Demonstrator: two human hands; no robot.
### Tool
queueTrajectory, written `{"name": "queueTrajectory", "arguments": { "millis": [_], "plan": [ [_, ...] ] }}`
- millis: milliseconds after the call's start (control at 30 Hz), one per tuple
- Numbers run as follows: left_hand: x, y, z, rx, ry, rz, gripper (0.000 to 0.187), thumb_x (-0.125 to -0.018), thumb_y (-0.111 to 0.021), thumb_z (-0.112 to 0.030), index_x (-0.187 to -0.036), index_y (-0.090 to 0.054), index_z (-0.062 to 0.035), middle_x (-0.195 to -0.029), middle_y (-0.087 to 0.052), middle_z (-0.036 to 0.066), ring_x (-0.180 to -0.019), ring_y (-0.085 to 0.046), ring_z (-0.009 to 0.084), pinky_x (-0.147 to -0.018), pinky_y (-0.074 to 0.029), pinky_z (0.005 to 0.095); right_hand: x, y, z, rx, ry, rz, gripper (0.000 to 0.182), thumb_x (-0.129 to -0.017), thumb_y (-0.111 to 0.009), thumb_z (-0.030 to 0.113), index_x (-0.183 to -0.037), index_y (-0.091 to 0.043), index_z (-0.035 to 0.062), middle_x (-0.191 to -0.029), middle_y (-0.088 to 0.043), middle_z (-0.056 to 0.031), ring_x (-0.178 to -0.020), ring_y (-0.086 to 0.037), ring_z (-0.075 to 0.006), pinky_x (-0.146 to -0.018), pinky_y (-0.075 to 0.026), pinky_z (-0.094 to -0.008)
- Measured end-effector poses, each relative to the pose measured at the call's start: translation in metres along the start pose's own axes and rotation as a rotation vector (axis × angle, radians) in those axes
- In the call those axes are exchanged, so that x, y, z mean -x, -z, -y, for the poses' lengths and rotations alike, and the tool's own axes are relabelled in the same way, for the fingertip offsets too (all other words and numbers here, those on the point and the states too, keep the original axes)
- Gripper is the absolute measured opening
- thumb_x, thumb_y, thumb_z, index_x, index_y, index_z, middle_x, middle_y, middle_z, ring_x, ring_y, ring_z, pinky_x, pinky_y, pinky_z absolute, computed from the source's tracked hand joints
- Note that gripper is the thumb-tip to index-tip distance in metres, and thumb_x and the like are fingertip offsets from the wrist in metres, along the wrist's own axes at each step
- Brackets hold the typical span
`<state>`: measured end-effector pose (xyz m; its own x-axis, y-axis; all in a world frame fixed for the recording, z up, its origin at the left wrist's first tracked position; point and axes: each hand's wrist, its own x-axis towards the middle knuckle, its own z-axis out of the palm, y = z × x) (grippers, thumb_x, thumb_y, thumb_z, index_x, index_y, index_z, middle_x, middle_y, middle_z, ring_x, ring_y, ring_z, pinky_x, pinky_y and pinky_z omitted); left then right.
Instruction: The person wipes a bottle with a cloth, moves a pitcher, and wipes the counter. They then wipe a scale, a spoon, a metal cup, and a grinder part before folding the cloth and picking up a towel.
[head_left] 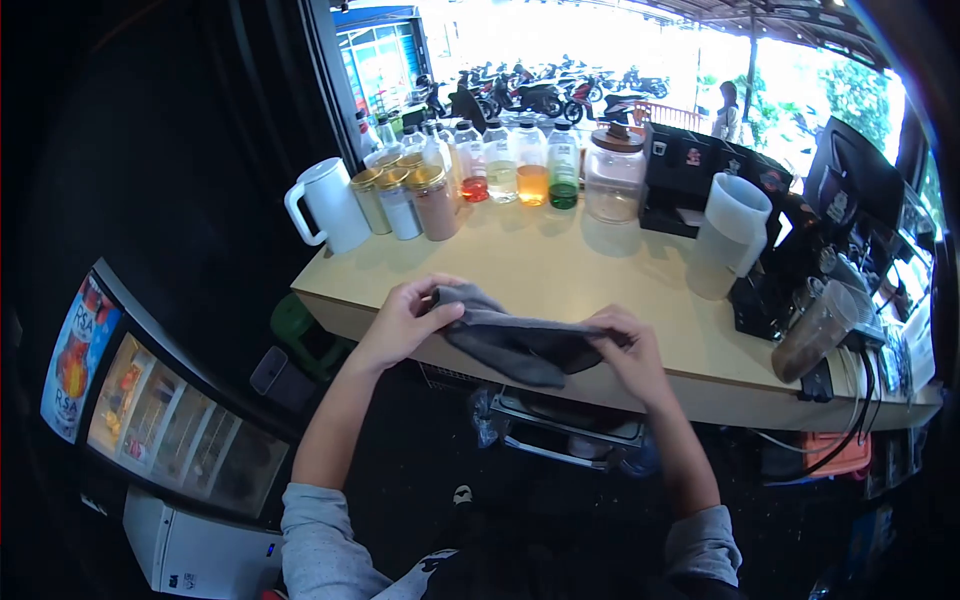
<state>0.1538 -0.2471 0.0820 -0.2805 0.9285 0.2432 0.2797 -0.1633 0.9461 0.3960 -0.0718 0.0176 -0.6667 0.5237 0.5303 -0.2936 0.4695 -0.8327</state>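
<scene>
we stand at a pale wooden counter (600,290) that runs from the near left to the far right, in a dim stall with dark walls on the left and a bright street with parked motorbikes (530,90) beyond. at the near edge of the counter we hold a grey cloth (515,340) stretched between both hands: our left hand (405,320) pinches its left end, thumb on top and fingers curled under, and our right hand (625,350) grips its right end with fingers closed over the fold. far on the left stands a white jug (325,205), with three gold-lidded jars (405,200) just beside it, then a row of bottles (520,160) holding red, clear, orange and green liquid, and a big glass jar (613,175) with a wooden lid. on the right are a translucent pitcher (730,235), a black machine (700,180) and a plastic cup (815,330) of brown drink. a display fridge (150,400) sits low on the left.
</scene>
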Motion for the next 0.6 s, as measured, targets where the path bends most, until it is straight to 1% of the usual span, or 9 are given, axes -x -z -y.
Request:
{"name": "queueTrajectory", "arguments": {
  "millis": [67,133,167,300,333,400,467,533,600],
  "plan": [
    [0.004,0.031,0.016,0.004,-0.051,0.035,0.028,-0.086,-0.063,-0.008,-0.113,-0.056,-0.0010,-0.100,-0.062,0.004,-0.089,-0.058,0.0089,-0.082,-0.047,0.0241,-0.021,-0.006,0.010,-0.005,0.032,0.016,0.017,-0.082,-0.059,-0.002,-0.099,-0.064,-0.0011,-0.083,-0.061,-0.0042,-0.080,-0.056,-0.0096,-0.071,-0.044,-0.0219],
    [0.003,0.057,0.026,0.044,-0.073,0.025,0.024,-0.086,-0.064,-0.009,-0.108,-0.058,-0.0010,-0.099,-0.062,0.003,-0.088,-0.057,0.0070,-0.080,-0.047,0.0230,-0.041,-0.018,0.020,-0.094,-0.120,-0.042,0.020,-0.081,-0.060,-0.002,-0.100,-0.065,0.0017,-0.080,-0.055,-0.0001,-0.078,-0.052,-0.0073,-0.071,-0.042,-0.0200],
    [0.004,0.069,0.031,0.018,0.016,-0.022,0.015,-0.088,-0.062,-0.012,-0.098,-0.058,-0.0027,-0.092,-0.062,0.000,-0.084,-0.056,0.0039,-0.075,-0.046,0.0198,-0.051,-0.026,0.018,-0.091,-0.124,-0.040,0.020,-0.081,-0.060,-0.002,-0.100,-0.065,0.0017,-0.080,-0.055,-0.0001,-0.078,-0.052,-0.0073,-0.071,-0.042,-0.0200],
    [-0.005,0.129,0.071,-0.037,0.089,0.044,0.017,-0.090,-0.060,-0.017,-0.099,-0.058,-0.0023,-0.084,-0.061,-0.001,-0.076,-0.055,0.0031,-0.072,-0.045,0.0196,-0.092,-0.067,0.013,-0.321,-0.283,-0.023,0.017,-0.081,-0.060,0.003,-0.098,-0.062,0.0036,-0.081,-0.055,0.0003,-0.076,-0.053,-0.0055,-0.069,-0.043,-0.0188],
    [-0.005,0.137,0.078,0.034,0.081,0.018,0.018,-0.092,-0.058,-0.020,-0.097,-0.058,-0.0032,-0.081,-0.061,-0.002,-0.073,-0.054,0.0027,-0.069,-0.045,0.0193,-0.101,-0.076,0.011,-0.315,-0.279,-0.021,0.017,-0.081,-0.060,0.003,-0.098,-0.062,0.0036,-0.081,-0.055,0.0003,-0.076,-0.053,-0.0055,-0.069,-0.043,-0.0188],
    [-0.011,0.165,0.092,0.112,0.060,-0.003,0.020,-0.093,-0.056,-0.024,-0.096,-0.058,-0.0042,-0.078,-0.060,-0.003,-0.069,-0.053,0.0022,-0.067,-0.045,0.0189,-0.126,-0.106,0.001,-0.533,-0.371,0.049,0.014,-0.081,-0.058,0.004,-0.095,-0.061,0.0040,-0.082,-0.057,-0.0012,-0.076,-0.056,-0.0058,-0.069,-0.045,-0.0187],
    [-0.015,0.174,0.102,0.413,0.234,-0.095,0.023,-0.095,-0.052,-0.028,-0.091,-0.057,-0.0059,-0.079,-0.060,-0.002,-0.066,-0.053,0.0020,-0.062,-0.045,0.0186,-0.142,-0.132,-0.007,-0.550,-0.402,0.035,0.013,-0.082,-0.058,0.004,-0.095,-0.060,0.0033,-0.083,-0.058,-0.0017,-0.074,-0.057,-0.0059,-0.066,-0.047,-0.0187],
    [-0.018,0.182,0.101,0.459,0.253,-0.101,0.023,-0.095,-0.051,-0.029,-0.087,-0.056,-0.0079,-0.079,-0.061,-0.002,-0.065,-0.055,0.0024,-0.060,-0.046,0.0182,-0.155,-0.160,-0.013,-0.563,-0.430,0.018,0.013,-0.082,-0.057,0.004,-0.094,-0.059,0.0026,-0.084,-0.059,-0.0022,-0.073,-0.057,-0.0060,-0.064,-0.048,-0.0187],
    [-0.023,0.195,0.114,0.406,0.205,-0.062,0.022,-0.096,-0.050,-0.028,-0.089,-0.055,-0.0076,-0.079,-0.062,-0.001,-0.068,-0.058,0.0030,-0.064,-0.048,0.0185,-0.165,-0.192,-0.017,-0.459,-0.502,0.146,0.013,-0.082,-0.057,0.004,-0.095,-0.058,0.0007,-0.084,-0.059,-0.0025,-0.071,-0.059,-0.0061,-0.058,-0.051,-0.0188]
  ]
}}
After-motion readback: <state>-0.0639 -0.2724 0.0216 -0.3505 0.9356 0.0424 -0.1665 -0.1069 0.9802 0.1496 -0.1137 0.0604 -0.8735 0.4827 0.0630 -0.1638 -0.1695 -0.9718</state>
